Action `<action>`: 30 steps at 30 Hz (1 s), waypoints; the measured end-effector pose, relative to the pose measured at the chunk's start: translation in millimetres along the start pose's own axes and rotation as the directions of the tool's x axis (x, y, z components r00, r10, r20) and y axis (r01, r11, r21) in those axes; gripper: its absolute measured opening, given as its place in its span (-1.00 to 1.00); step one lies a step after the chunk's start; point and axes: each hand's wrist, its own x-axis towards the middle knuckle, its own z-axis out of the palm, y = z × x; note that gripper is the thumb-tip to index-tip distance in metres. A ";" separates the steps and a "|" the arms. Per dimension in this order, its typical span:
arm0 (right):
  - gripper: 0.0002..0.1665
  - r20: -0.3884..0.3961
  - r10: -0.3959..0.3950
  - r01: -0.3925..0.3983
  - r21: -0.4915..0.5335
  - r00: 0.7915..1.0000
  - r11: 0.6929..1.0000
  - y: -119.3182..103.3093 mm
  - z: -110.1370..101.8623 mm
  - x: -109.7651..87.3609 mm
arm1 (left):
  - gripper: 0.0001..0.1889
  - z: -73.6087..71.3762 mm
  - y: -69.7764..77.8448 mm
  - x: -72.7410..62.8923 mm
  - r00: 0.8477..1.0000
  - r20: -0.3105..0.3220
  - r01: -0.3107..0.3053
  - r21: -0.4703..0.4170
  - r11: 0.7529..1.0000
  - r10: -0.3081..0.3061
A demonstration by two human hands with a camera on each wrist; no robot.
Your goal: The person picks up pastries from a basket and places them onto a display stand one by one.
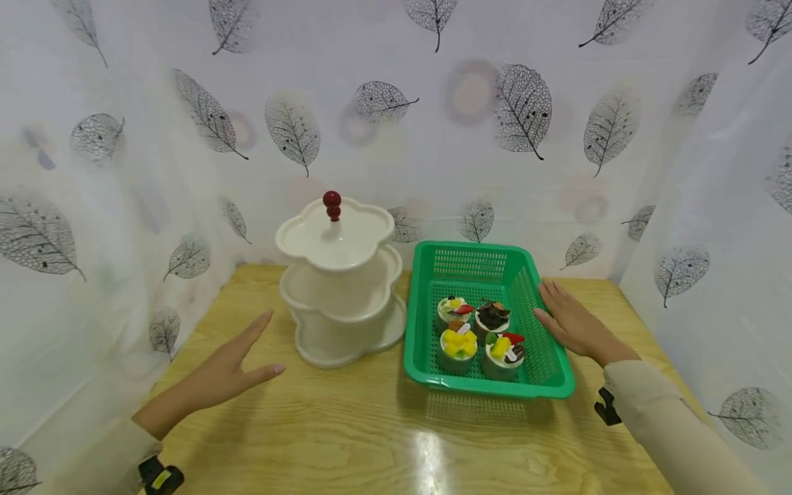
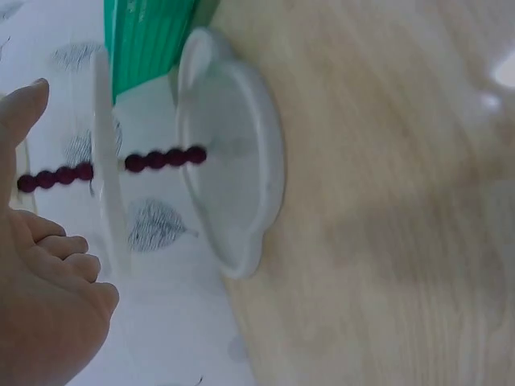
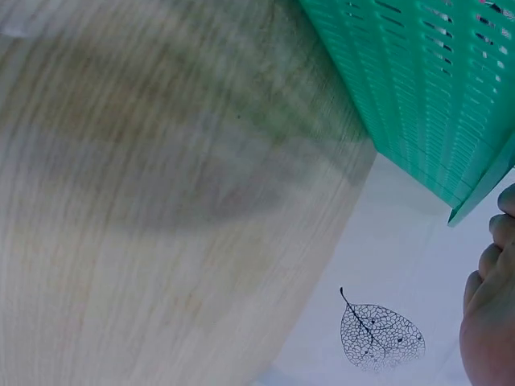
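Observation:
A white three-tier stand (image 1: pixel 337 299) with scalloped trays and a red beaded knob (image 1: pixel 332 199) stands left of centre on the table. In the left wrist view, dark red beads (image 2: pixel 165 158) form its post between the trays. My left hand (image 1: pixel 216 381) is held to the left of the stand, fingers extended and thumb apart, holding nothing. A green plastic basket (image 1: pixel 489 388) sits to the right of the stand, with several small cupcakes inside, such as a yellow-topped one (image 1: pixel 458 347) and a chocolate-topped one (image 1: pixel 493 316). My right hand (image 1: pixel 572 323) is at the basket's right rim, fingers straight.
The wooden table (image 1: pixel 322 433) carries the stand and basket side by side, close together. A white curtain (image 1: pixel 383 151) printed with dark leaves encloses the table at the back and both sides.

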 end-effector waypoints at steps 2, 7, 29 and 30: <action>-0.17 -0.001 0.005 -0.005 -0.005 1.000 1.000 1.6 -3.1 4.9 | -0.01 9.2 3.9 -1.3 1.000 0.016 -0.014 -0.021 1.000 0.014; -0.14 0.011 0.031 -0.031 0.001 0.999 1.000 7.4 -8.5 13.8 | -0.04 26.9 13.1 -0.6 0.998 0.032 -0.054 -0.067 0.996 0.057; -0.12 0.027 0.047 -0.046 -0.028 0.999 0.999 8.9 4.7 26.8 | -0.13 61.8 38.0 12.3 0.976 0.158 -0.117 -0.196 0.974 0.149; -0.11 0.027 0.047 -0.046 -0.034 0.999 0.998 8.2 4.9 27.1 | -0.13 63.4 40.4 14.3 0.974 0.158 -0.131 -0.194 0.972 0.162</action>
